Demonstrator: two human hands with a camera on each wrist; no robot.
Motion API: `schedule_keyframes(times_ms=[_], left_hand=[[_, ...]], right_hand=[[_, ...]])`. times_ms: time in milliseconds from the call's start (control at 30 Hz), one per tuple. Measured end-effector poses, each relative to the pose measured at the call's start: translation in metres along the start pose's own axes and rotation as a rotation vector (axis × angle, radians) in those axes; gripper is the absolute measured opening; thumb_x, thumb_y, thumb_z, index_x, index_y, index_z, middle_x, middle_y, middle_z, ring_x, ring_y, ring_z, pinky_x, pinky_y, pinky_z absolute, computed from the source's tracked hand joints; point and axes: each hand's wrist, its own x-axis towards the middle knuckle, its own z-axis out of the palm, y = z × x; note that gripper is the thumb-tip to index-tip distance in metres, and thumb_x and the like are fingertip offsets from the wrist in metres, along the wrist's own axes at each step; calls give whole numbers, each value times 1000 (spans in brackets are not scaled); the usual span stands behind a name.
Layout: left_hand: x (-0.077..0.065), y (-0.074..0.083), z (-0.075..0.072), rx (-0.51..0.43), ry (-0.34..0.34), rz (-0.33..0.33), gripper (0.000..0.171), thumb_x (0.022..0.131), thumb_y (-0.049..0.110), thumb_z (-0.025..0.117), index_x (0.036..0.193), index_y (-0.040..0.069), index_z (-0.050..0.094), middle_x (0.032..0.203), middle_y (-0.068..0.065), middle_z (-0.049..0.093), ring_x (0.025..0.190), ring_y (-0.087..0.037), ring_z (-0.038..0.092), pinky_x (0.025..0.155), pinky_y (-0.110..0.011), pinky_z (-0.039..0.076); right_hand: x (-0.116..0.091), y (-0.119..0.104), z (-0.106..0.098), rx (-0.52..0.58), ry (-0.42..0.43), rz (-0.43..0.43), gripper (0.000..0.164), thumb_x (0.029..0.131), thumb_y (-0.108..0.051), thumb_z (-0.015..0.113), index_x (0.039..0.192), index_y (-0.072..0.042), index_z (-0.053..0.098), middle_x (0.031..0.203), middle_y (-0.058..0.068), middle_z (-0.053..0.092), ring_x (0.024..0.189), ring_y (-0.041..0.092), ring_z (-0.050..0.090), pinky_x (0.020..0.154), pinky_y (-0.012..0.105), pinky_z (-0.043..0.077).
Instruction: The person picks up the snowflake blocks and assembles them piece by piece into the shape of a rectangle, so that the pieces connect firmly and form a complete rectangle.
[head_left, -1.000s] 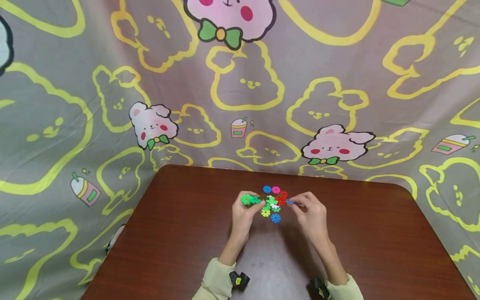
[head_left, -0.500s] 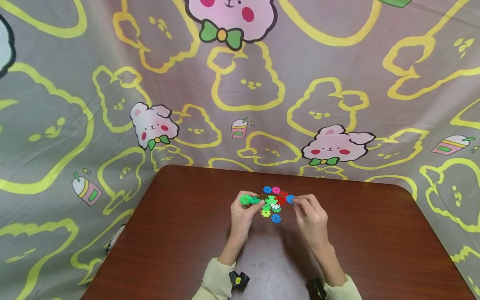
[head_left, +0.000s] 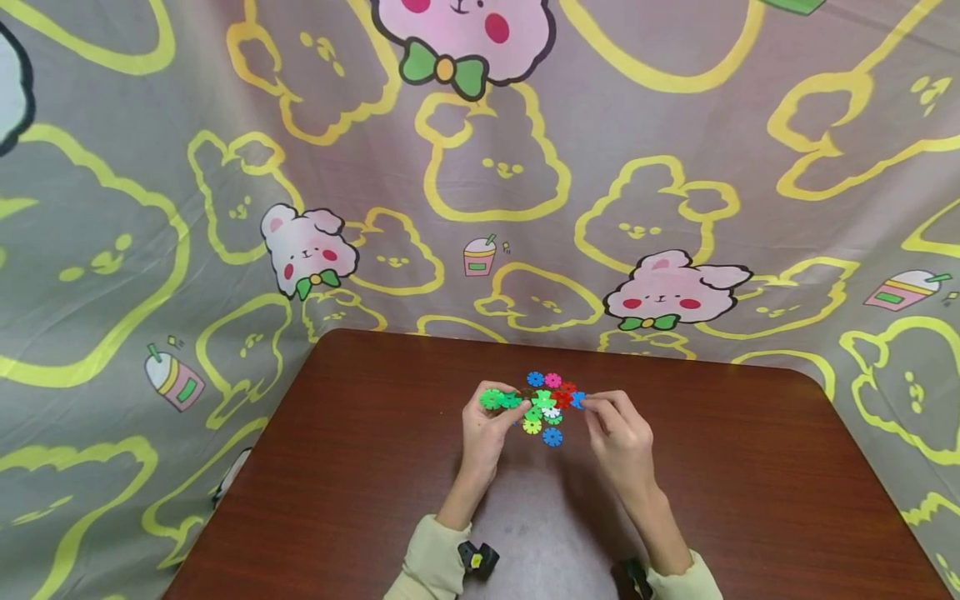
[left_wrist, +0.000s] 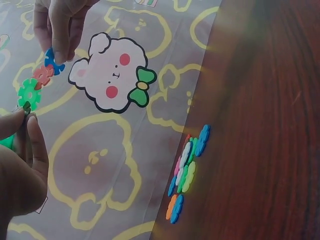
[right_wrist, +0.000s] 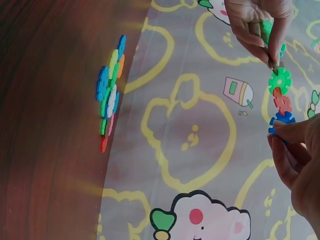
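Note:
Above the table, my hands hold a chain of notched, interlocking plastic discs. My left hand [head_left: 482, 437] pinches it at a dark disc [right_wrist: 274, 70] that is mostly covered by thumb and finger. Light green discs [head_left: 491, 400] stick out to the left of that grip. Toward the right the chain goes on with a bright green disc [right_wrist: 280, 81], then a red disc [right_wrist: 283, 104]. At this end, my right hand [head_left: 627, 437] pinches a blue disc [right_wrist: 281, 121] between thumb and fingers. Its notched edge meets the red disc in both wrist views.
Several loose discs lie on the brown table [head_left: 360, 467] beneath and beyond the hands, among them a pink disc [head_left: 552, 380], a yellow disc [head_left: 532, 427] and a blue one [head_left: 552, 437]. A patterned cloth [head_left: 525, 275] hangs around the table's back and sides.
The blue disc has turned from edge-on to flat-facing and moved slightly left against the red disc. My right hand has shifted a little with it; the left stays almost still.

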Motion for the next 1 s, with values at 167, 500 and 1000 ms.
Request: schedule_keyframes(times_ms=[167, 500, 1000], left_hand=[[-1, -1, 1, 25, 9, 1, 27, 83, -12, 77, 103, -17, 59, 86, 0, 69, 71, -8, 63, 65, -22, 55], [-3, 1, 2, 68, -8, 20, 27, 83, -14, 77, 103, -19, 60, 86, -3, 69, 72, -8, 63, 66, -20, 53], [1, 7, -6, 166, -161, -147, 46, 86, -3, 79, 128, -3, 60, 95, -3, 69, 76, -9, 64, 69, -23, 54]], right_hand=[[1, -1, 1, -4, 27, -44, 37, 56, 29, 85, 84, 7, 74, 85, 16, 66, 64, 28, 67, 53, 30, 54], [1, -1, 2, 14, 82, -99, 31, 61, 27, 80, 84, 8, 75, 82, 17, 66, 66, 31, 68, 54, 36, 55], [0, 7, -1, -7, 86, 14, 29, 68, 26, 80, 89, 7, 76, 88, 17, 69, 72, 27, 69, 62, 22, 53]])
